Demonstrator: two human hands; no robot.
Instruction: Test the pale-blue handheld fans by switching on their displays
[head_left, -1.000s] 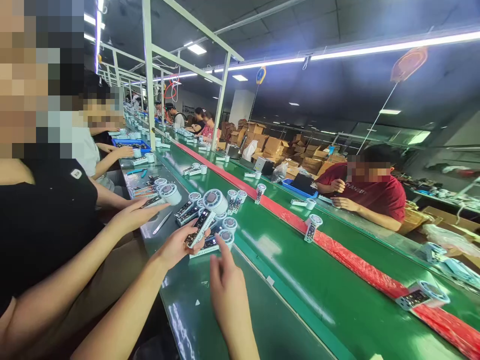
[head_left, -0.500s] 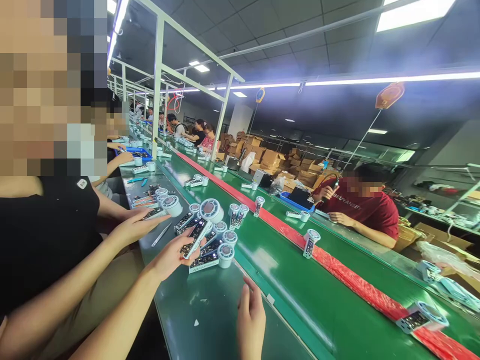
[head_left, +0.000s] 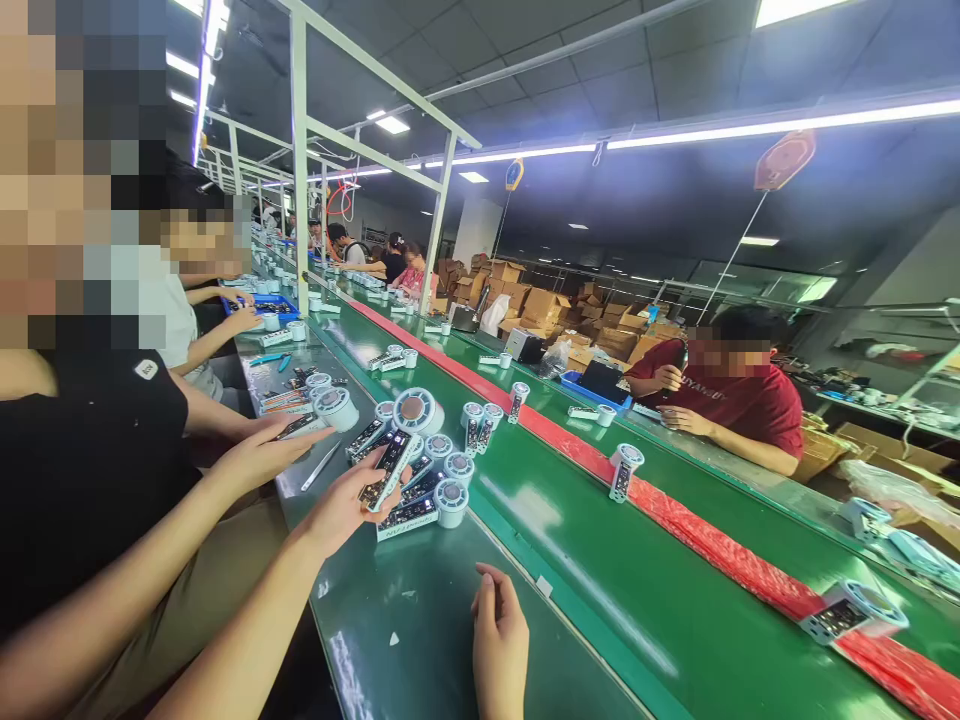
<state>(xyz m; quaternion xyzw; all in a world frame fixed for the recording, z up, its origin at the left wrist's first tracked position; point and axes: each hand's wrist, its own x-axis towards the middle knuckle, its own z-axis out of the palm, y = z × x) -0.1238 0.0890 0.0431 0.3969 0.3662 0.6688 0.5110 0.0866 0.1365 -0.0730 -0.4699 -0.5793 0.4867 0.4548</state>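
Observation:
My left hand (head_left: 349,505) is closed around the handle of a white handheld fan (head_left: 397,455), whose black circuit board faces up and whose round head points away from me. Several similar fans (head_left: 451,500) lie clustered on the table just beyond that hand. Low in the view, my right hand (head_left: 500,640) is over the dark table surface, holding nothing that I can see. Its fingers are loosely bent, and the far side of the hand is hidden. On my left, a co-worker's hands (head_left: 262,455) hold another fan (head_left: 335,408).
A green conveyor belt (head_left: 570,560) with a red strip (head_left: 566,445) runs alongside the table (head_left: 427,620), carrying spaced fans. A white-handled tool (head_left: 322,465) and blue pliers (head_left: 281,360) lie on the table. Across the belt sits a person in red (head_left: 739,400).
My right hand's extended fingers have bent inward, while the hand stays in nearly the same place. My left hand keeps hold of its fan. The view has shifted slightly.

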